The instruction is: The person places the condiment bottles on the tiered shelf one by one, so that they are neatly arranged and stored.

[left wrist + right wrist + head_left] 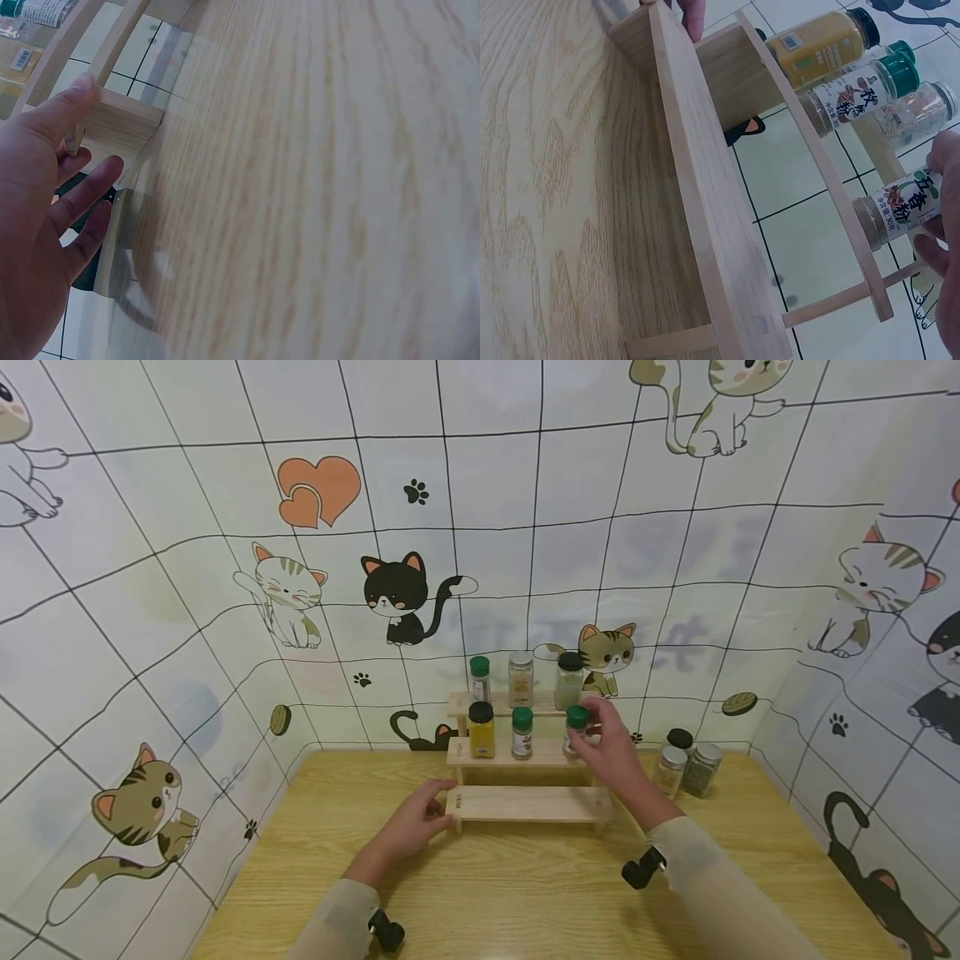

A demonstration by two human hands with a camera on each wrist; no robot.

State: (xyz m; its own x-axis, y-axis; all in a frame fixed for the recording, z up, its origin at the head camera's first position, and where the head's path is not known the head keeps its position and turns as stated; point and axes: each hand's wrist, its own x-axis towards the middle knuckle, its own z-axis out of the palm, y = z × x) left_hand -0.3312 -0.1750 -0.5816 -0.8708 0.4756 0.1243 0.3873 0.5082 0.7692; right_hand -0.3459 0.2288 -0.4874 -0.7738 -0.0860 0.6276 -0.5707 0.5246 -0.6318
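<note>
A three-tier wooden spice rack (525, 803) stands on the table against the wall. My left hand (415, 817) pinches the left end of its lowest tier, thumb above and a finger below; the other fingers hang loose. At the right end of the middle tier, my right hand (611, 745) grips a green-capped spice jar (906, 206), its base at the shelf board. Beside it on that tier stand another green-capped jar (522, 735) and a yellow jar with a black cap (482, 732). The top tier bears a green-capped jar (480, 678), a clear-capped jar (521, 680) and a black-capped jar (569, 682).
Right of the rack, on the wooden table (525, 893), stand a clear-capped jar (670, 772), a jar of dark contents (702, 770) and a black-capped jar (680, 739) partly hidden behind them. A cat-printed wall covering (495, 568) encloses the back and sides.
</note>
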